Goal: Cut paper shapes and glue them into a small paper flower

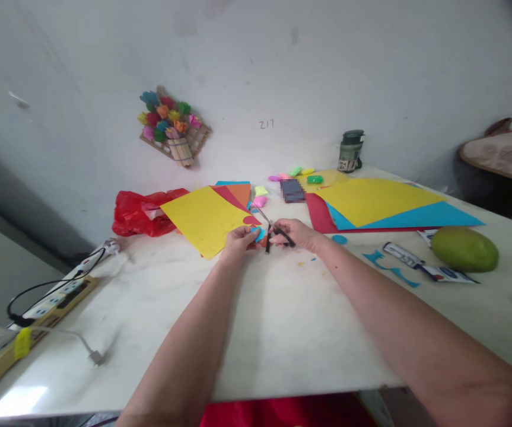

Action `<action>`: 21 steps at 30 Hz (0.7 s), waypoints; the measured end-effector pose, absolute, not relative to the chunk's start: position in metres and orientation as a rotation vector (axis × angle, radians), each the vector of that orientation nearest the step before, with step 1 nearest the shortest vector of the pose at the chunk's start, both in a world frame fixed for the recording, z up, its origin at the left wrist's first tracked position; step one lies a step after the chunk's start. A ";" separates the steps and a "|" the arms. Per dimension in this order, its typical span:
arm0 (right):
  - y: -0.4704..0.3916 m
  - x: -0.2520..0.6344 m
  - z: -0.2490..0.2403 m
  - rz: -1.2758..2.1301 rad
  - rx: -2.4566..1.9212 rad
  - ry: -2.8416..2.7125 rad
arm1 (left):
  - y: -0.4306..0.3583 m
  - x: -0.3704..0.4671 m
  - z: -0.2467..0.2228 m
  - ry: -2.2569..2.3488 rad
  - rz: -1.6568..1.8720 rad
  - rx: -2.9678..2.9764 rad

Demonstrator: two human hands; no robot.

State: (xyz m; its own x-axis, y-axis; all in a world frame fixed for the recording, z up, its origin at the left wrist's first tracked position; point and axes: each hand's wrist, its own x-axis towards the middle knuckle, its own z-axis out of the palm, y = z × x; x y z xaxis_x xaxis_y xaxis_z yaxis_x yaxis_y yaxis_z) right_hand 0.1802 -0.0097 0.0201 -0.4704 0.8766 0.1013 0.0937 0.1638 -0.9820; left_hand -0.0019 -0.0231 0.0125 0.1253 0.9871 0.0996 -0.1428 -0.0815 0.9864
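My left hand point(238, 243) pinches a small blue paper piece point(259, 234) above the white table. Black-handled scissors point(286, 236) are in my right hand point(298, 232), with the fingers around the handles and the blades pointing up and away to the left. The blades look parted from the blue piece, though the exact gap is hard to make out. Just beyond my left hand lie red paper point(251, 220) cut in rounded shapes and a large yellow sheet point(202, 219). To the right of my right hand rests a blue paper circle point(339, 239), and small scraps dot the table near it.
Yellow, blue and red sheets point(380, 201) overlap at the back right. A green mango point(464, 249), glue tubes point(402, 255) and blue offcuts point(391, 268) lie at right. A red plastic bag point(142, 213) and a power strip point(55, 308) are at left; a bottle point(350, 151) stands behind.
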 end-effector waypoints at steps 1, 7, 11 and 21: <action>-0.010 0.180 0.021 1.374 -0.913 -1.689 | -0.023 -0.001 0.012 0.963 1.231 1.234; -0.010 0.177 0.022 1.342 -0.824 -1.561 | -0.027 0.001 0.014 0.929 1.174 1.294; -0.012 0.172 0.023 1.368 -0.810 -1.511 | -0.026 0.002 0.013 0.888 1.144 1.325; -0.018 0.164 0.029 1.320 -0.916 -1.471 | -0.023 0.000 0.009 0.852 1.091 1.310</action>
